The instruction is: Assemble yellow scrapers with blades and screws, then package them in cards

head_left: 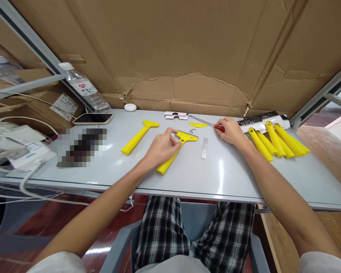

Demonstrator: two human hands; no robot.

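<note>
My left hand (163, 147) is curled over a yellow scraper (167, 165), thumb and fingers at its neck. The scraper lies on the table with its wide head pointing away from me. A screwdriver (220, 128) with a red handle and long metal shaft lies under my right hand (230, 131), whose fingers close round the handle; the shaft points left. Between my hands are a narrow metal blade (205, 148), a small pile of dark screws (192, 131) and a yellow cover piece (198, 124). Another yellow scraper body (139, 138) lies left of my left hand.
Several yellow scraper handles (275, 140) lie at the right against black-and-white packaging (261, 120). A small cardboard box (176, 115) and white oval object (130, 107) sit at the back. Left are a phone (93, 118), bottle (85, 89) and cables.
</note>
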